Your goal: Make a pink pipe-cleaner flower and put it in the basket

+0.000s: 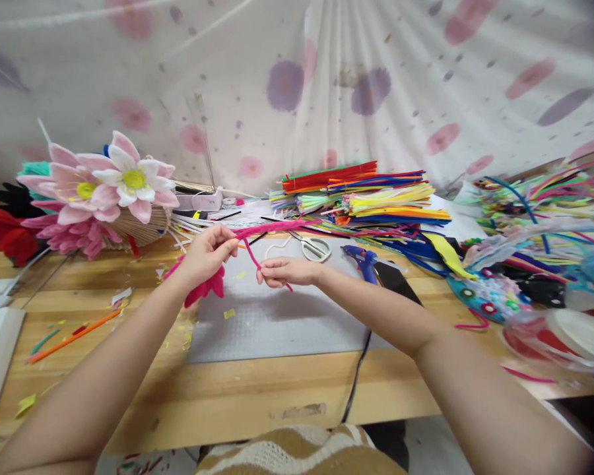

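Note:
Several bright pink pipe cleaners (272,226) stretch between my hands above a grey cutting mat (277,323). My left hand (212,252) pinches them at their left end, thumb against fingers. One strand bends down from there to my right hand (287,271), whose closed fingers grip it, and its tip shows below them. Under my left hand hangs or lies a pink petal-shaped piece (205,290), partly hidden; whether the hand holds it too, I cannot tell. Scissors (315,249) with pale handles lie just behind my right hand. A blue glue gun (362,260) rests at the mat's right edge.
Bundles of coloured pipe cleaners (376,198) are stacked at the back. Pink and white fuzzy flowers (123,175) stand at the left. An orange pipe cleaner (74,336) and scraps lie on the wooden table (257,389). A clear plastic container (559,340) sits at the right.

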The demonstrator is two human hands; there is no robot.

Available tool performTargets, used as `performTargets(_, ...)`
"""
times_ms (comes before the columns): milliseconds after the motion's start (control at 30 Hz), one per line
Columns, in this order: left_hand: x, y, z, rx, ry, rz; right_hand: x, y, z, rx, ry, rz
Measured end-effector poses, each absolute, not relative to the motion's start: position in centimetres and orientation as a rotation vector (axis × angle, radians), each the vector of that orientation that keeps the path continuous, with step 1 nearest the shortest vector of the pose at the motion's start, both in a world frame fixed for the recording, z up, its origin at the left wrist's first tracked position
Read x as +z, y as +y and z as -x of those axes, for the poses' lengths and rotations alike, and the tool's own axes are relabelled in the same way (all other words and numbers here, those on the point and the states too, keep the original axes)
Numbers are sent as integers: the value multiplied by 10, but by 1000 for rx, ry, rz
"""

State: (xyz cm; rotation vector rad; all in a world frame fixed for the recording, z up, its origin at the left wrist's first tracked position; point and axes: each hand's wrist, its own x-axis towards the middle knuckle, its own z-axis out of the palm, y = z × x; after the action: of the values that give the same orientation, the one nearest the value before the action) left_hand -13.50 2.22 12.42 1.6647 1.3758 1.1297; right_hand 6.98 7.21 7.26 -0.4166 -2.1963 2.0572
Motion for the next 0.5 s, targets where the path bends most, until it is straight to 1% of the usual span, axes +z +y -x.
performTargets(67,122,24,138,1087,1502,-1738,86,66,-73,2019,-2203,397)
performTargets(100,122,24,138,1020,1574,-1811,98,66,-74,1946,-2245,402)
performTargets(167,124,22,138,834,1685,-1982,126,71,-78,1696,-2322,427)
performTargets(233,128,18,135,659,1675,-2115,153,84,-81,1496,-2351,440)
performTargets(300,135,14,132,573,1533,-2168,169,100,-82,1364,-2419,466)
performTargets(400,144,8,130,554,1264,-2065,166,123,-80,1308,-2481,514)
performTargets(500,147,6,130,636,1125,-1799,139,128,-78,1455,-2506,508)
